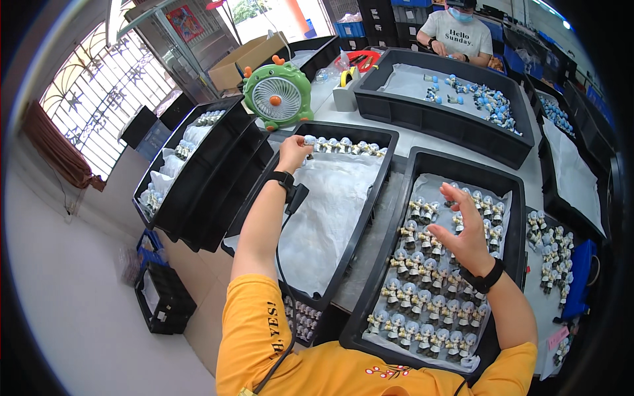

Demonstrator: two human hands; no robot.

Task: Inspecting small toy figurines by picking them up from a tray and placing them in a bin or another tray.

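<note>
The left hand (290, 156) seems to set a pinched figurine (309, 140) in the far-left corner of the left tray (356, 228), next needing gentle release, while the right hand (470, 239), spread and empty, is above the right tray (462, 165).

The white worktop (325, 104) holds a green animal-shaped fan (281, 99) near its left edge, and a tape dispenser (345, 99) beside a black tray (429, 120) toward the far edge.

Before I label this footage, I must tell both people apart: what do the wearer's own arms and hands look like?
The left hand and right hand are ungloved. Both wrists wear black bands, the left with a black box and thin black cable. Short yellow-orange fabric sleeves; dark lettering marks the left.
</note>
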